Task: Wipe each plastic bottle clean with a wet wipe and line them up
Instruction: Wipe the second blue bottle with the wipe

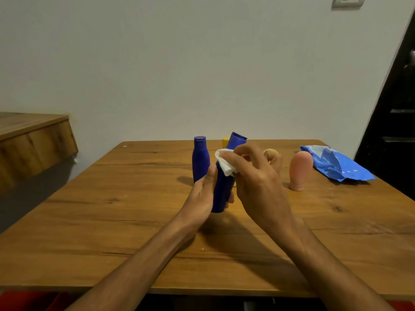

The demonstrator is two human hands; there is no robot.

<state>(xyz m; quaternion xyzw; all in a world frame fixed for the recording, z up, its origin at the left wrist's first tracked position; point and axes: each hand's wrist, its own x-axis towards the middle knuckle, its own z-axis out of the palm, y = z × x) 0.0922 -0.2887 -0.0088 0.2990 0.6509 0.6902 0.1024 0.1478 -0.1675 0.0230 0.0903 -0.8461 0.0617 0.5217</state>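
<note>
- The left hand point(205, 194) grips the lower body of a dark blue plastic bottle point(221, 194): thumb on the near side, fingers curled round the far side.
- The held bottle is over the middle of the desk point(112, 232). It is tilted, with its flip cap leaning up and to the right, and its base appears to be clear of the wood.
- The right hand point(256, 182) pinches a white wet wipe point(224, 161) and presses it against the upper body of the held bottle, just below the shoulder.
- Both hands are close together, clamped on the same bottle from opposite sides.
- A second dark blue bottle point(200, 160) stands upright on the desk just behind the left hand, cap closed, towards the far edge.
- A yellow cap point(225, 142) shows behind the held bottle near the far edge; the body beneath it is hidden.
- A pale rounded item point(270, 153) is partly hidden behind the right hand's fingers; its type cannot be determined.
- A pink bottle point(299, 170) stands inverted on its cap, right of the right hand and apart from it.
- A blue wet wipe pack point(334, 163) lies flat near the far right corner of the desk, just beside the pink bottle.
- A second wooden surface point(29, 140) stands left of the desk, against the wall.
</note>
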